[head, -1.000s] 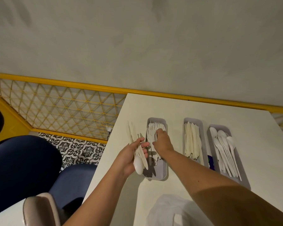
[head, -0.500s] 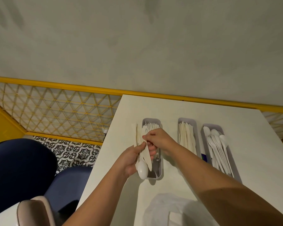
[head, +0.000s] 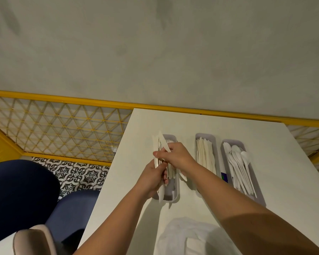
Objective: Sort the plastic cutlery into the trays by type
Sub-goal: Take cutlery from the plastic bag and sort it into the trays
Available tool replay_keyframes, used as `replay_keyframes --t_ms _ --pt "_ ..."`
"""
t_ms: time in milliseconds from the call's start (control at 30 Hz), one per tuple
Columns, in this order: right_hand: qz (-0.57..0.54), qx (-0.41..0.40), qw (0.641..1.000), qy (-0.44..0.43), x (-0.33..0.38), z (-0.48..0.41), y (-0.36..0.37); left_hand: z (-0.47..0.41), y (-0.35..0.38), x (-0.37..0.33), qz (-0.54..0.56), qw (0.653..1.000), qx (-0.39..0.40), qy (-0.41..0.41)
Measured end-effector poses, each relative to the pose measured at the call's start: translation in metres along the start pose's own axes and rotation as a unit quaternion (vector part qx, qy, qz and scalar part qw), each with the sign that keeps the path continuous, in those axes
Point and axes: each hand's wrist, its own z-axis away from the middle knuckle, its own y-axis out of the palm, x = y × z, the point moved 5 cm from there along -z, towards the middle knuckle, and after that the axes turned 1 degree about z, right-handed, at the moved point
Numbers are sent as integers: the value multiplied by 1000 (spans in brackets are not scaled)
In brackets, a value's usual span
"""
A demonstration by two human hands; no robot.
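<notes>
Fingers [head: 161,155] of the right hand [head: 175,156] are closed narrowly in a pinch on one flat, pointed white piece, read as a knife [head: 164,143]. The knife is tilted and stands out of the top of a bundle [head: 156,160] of mixed cutlery. The bundle is gripped by the left hand [head: 151,178], fingers curled round its lower half, and is held lengthwise over the left edge of the fork tray [head: 173,196].

Judgement: the bundle is kept fanned in one hand so that single pieces can be picked off by the other. It is held above the trays so that each transfer is short.

Three trays are set side by side on the table [head: 265,137], long axes parallel, well apart from the table's edges:
- fork tray, left, tines just visible behind the hands;
- knife tray [head: 198,137], middle, with flat pieces stacked lengthwise;
- spoon tray [head: 242,143], right, with spoons [head: 236,162] laid bowls away from the person.

Step in hand, as judged: one knife is being separated for the middle tray. Most pieces are already sorted; only the bundle is left.

A pale rounded shape under the right wrist cannot be identified. A crumpled plastic bag [head: 188,234] lies at the near table edge.
</notes>
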Motion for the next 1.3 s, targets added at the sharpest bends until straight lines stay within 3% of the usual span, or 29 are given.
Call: replay_keyframes --t_ms 167,300,600,800,900,1033,1233,1300 --pt "83 -31 996 -5 0 1 -3 1 3 1 -131 990 -14 50" --pt "76 -35 996 15 -6 2 -5 5 8 0 -149 986 -14 70" --pt "-149 34 983 102 -32 2 -19 1 14 7 -106 994 15 38" --pt "-297 -5 950 96 -42 2 -48 -1 24 13 -87 995 40 18" --pt "-331 -84 933 110 -47 -5 -79 -3 23 16 -77 996 37 -6" --pt "-207 -183 951 143 -67 -14 -124 -7 24 16 -44 998 40 -33" --pt "-84 -142 962 217 -103 -22 -129 -6 32 12 38 995 63 -67" --pt "13 -142 965 221 -110 -32 -129 -6 34 10 38 995 74 -63"
